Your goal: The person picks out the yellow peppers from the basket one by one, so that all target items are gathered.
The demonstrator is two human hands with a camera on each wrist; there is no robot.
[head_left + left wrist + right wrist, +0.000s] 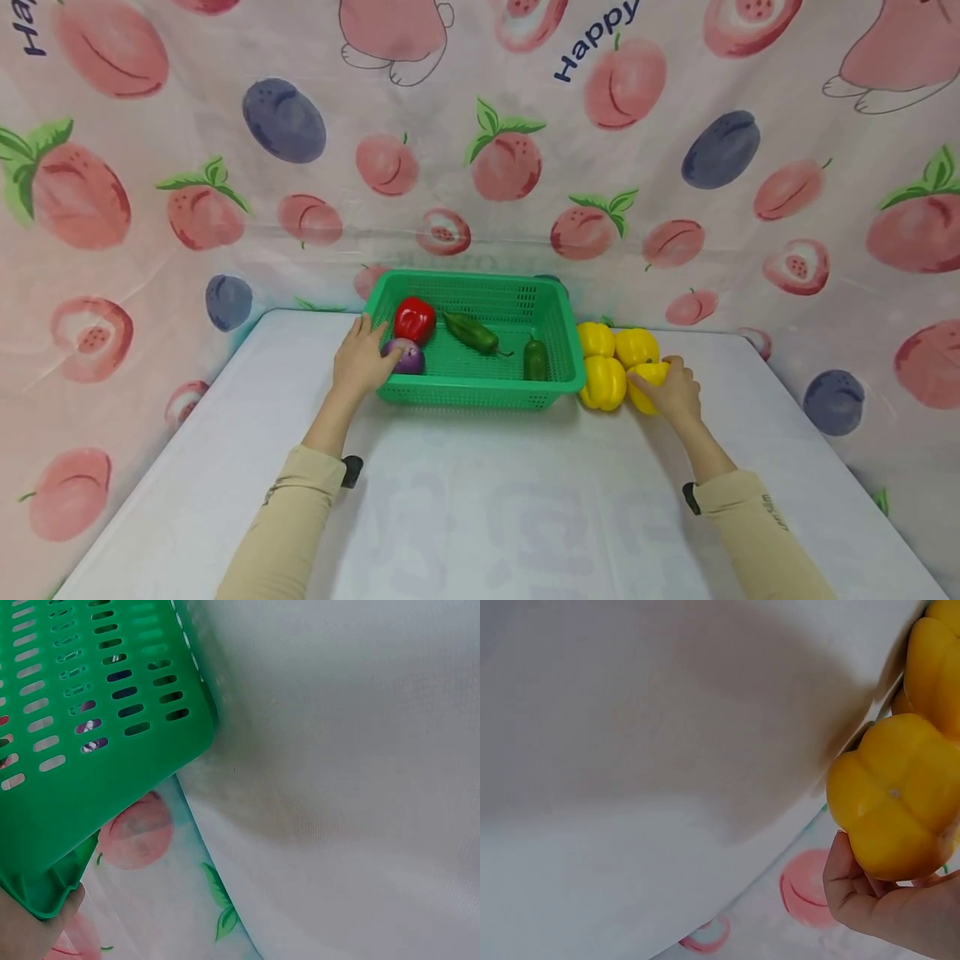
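Observation:
My left hand [362,360] grips the left rim of a green plastic basket [480,390], with the thumb reaching over the inside. Within the basket lie a red bell pepper [415,321], a round purple onion [406,357] partly hidden by the thumb, a long green pepper [471,332] and a shorter green pepper [535,360]. To the basket's right, my right hand [677,392] holds a yellow bell pepper [894,796] between thumb and fingers. Several other yellow bell peppers [603,382] sit clustered between it and the basket's right wall.
A white-covered table [480,500] spreads in front of the basket. Behind it and at both sides hangs a fruit-print cloth [450,100], close to the basket's back wall.

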